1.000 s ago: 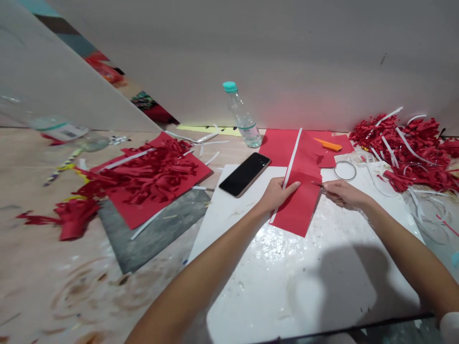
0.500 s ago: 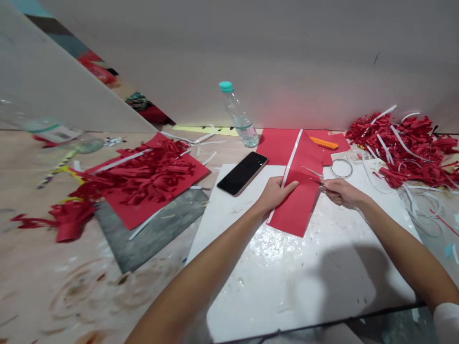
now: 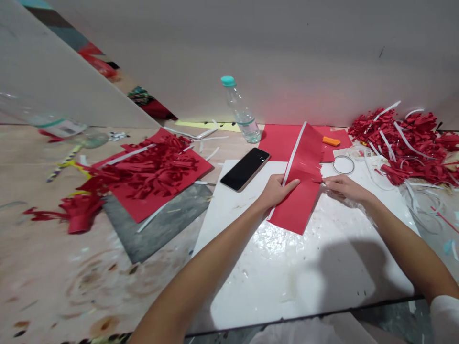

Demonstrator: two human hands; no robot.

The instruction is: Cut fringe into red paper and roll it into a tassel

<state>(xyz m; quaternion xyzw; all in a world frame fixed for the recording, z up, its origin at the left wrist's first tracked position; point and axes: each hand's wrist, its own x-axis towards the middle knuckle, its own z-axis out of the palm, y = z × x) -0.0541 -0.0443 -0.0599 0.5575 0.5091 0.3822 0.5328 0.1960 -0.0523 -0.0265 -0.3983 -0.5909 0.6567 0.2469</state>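
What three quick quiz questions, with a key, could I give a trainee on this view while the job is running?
1. Multiple choice: Which hand grips the white-edged red sheet? a) left, b) right, c) neither
2. True or false: The bottle behind the phone has a red cap.
3. Short answer: What colour is the paper under the orange tool?

Key:
1. a: the left hand, with its thumb on top of the sheet.
2. False: the cap is turquoise.
3. Red.
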